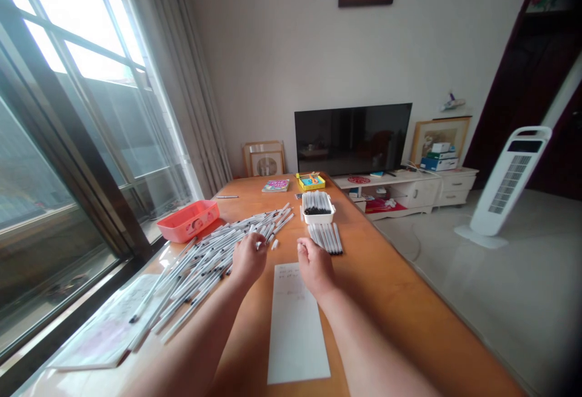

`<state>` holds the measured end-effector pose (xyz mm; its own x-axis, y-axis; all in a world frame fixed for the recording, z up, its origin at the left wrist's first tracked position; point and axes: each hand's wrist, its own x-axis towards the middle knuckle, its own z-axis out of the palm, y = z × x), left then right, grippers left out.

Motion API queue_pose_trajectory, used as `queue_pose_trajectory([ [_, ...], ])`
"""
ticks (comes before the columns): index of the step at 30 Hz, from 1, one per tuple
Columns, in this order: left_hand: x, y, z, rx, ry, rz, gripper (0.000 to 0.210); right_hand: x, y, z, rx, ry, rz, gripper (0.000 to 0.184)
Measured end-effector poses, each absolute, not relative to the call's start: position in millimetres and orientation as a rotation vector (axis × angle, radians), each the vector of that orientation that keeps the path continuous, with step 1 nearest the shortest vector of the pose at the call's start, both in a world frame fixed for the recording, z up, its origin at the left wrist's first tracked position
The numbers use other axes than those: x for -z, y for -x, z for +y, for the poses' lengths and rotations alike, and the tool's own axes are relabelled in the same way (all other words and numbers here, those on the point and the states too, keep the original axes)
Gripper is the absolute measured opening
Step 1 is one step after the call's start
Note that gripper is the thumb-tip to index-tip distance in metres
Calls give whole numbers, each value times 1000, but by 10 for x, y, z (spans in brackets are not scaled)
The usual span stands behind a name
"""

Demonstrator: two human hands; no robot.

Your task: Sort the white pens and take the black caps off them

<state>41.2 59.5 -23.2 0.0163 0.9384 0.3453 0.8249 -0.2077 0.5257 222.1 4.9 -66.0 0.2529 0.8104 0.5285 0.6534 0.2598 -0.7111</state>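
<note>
My left hand [249,257] is closed at the right edge of a loose pile of white pens with black ends [207,263]. A small dark bit shows at its fingertips, too small to name. My right hand [315,263] is closed above the top right part of a white paper sheet [297,336] with faint writing; whatever its fingers hold is hidden. Just beyond the right hand lies a neat row of pens [325,238], black ends toward me. Behind the row, a white container [318,217] holds many more pens. A small white piece [275,243] lies between the hands.
A red plastic basket [188,221] stands left of the pile, by the window. A booklet [104,324] lies under the pile's near end. Farther back are a purple book [275,186], a yellow box [311,182] and a single pen [227,197]. The table's right edge [409,263] runs beside my right arm.
</note>
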Motion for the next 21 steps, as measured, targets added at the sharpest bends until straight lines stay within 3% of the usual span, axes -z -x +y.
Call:
queue_pose_trajectory([
  [7, 208, -513, 772, -548, -2397, 2048, 28, 564, -2198, -6, -201, 1459, -1373, 34],
  [21, 290, -1147, 1221, -416, -2700, 1620, 40, 436, -2210, -67, -205, 1520, -1232, 33],
])
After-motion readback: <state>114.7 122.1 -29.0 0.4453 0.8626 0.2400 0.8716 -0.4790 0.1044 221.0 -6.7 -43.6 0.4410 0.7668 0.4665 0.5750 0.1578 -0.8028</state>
